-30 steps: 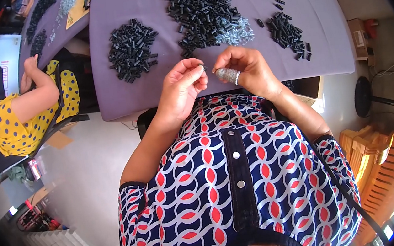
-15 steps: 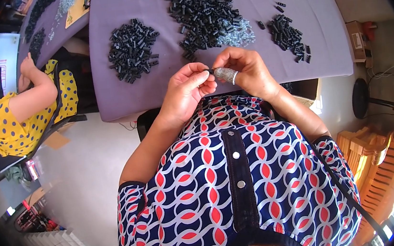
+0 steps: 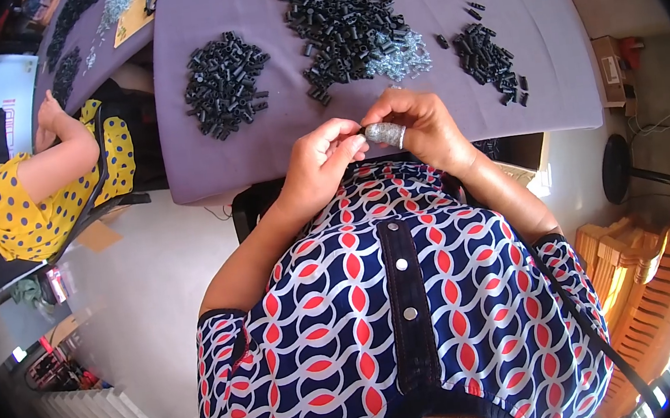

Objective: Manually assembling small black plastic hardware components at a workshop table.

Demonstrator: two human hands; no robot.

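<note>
Just in front of my body, at the table's near edge, my two hands meet fingertip to fingertip. My left hand (image 3: 322, 160) is closed, its thumb and forefinger pinching a small black plastic piece (image 3: 362, 131), mostly hidden by the fingers. My right hand (image 3: 423, 126) closes on the same piece from the other side; a grey, rough-looking wrap (image 3: 384, 134) covers its thumb. Beyond the hands lies a large heap of short black plastic tubes (image 3: 341, 37). Small clear pieces (image 3: 400, 55) lie at that heap's right edge.
A smaller heap of black pieces (image 3: 224, 86) lies left on the purple-grey tablecloth (image 3: 287, 140), another heap (image 3: 487, 58) right. At far left a person in yellow dotted clothes (image 3: 24, 201) sits by another table. Wooden furniture (image 3: 644, 274) and a fan (image 3: 615, 169) stand right.
Both hands have shifted slightly, the left wrist turning so that its knuckles face up more. The black piece stays between the fingertips, a little lower in view.
</note>
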